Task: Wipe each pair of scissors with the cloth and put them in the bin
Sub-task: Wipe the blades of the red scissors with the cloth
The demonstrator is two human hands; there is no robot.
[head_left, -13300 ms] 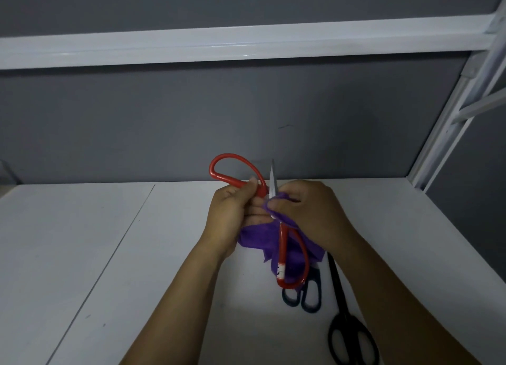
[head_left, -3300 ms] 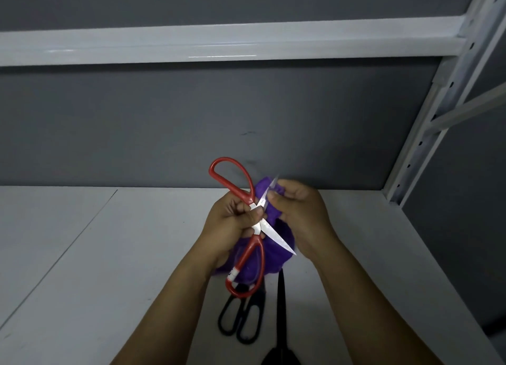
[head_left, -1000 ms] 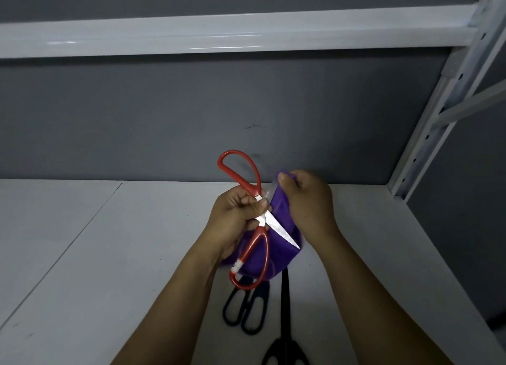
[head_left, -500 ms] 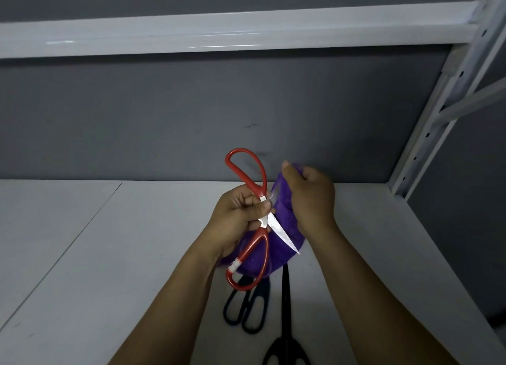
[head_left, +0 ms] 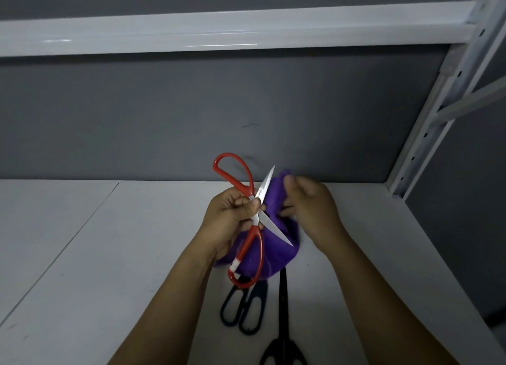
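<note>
**A:** Where are the red scissors (head_left: 252,237)?

**B:** In the left hand (head_left: 230,217), pinched at the pivot between thumb and fingers, with the blades splayed.

**A:** And the cloth (head_left: 273,252)?

**B:** It's bunched in the right hand (head_left: 312,211), just right of the left fingers and behind the blades. The fingers look curled round it, though they're blurred.

**A:** Which blade next?

**B:** Likely the upper one, which slants up and right towards the right hand. Below the hands lie a short black pair (head_left: 242,310) and a long pair (head_left: 282,296). There's no bin in view.

Dim light w/ glare streaks on white beam (head_left: 219,40), motion blur on purple cloth (head_left: 273,199), wide-angle bend at edges.
</note>
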